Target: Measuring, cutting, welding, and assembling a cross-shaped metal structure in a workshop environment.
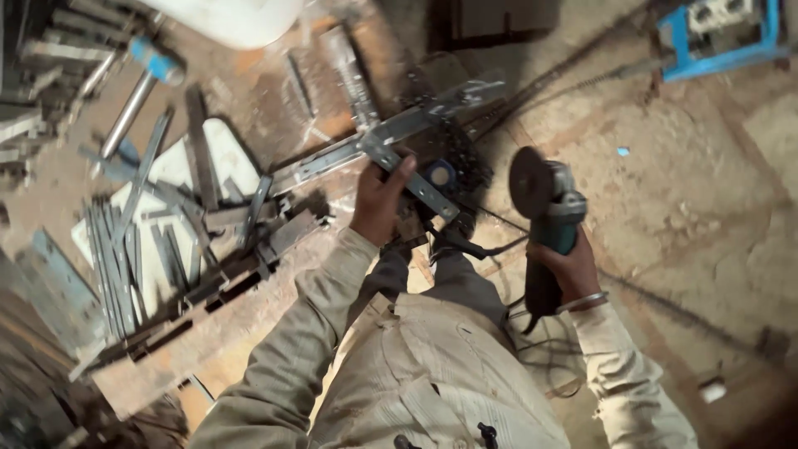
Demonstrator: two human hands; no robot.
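Two hands are busy here, and each has metal in it. The left hand (381,199) reaches forward and its fingers curl around a grey metal bracket (407,158), thumb up over the top edge; the bracket is a long flat strip with a shorter arm crossing it at an angle, dull and scuffed, held just in front of the person's knees above the dirt floor (706,191). The right hand (569,266) wraps tight around the dark body of an angle grinder (549,224), fingers closed on the handle, the black disc standing upright and facing left, near the bracket but apart from it. A black cable (499,245) trails from the grinder back toward the legs. To the left there's little room: a rusty steel beam (199,333) runs slantwise, with a heap of cut flat bars (133,258) stacked on and beside it, all the way to the picture's edge. To the right the floor lies open and bare. At top right stands a blue metal frame (719,37); at top left, a steel pipe with a blue end (145,79).
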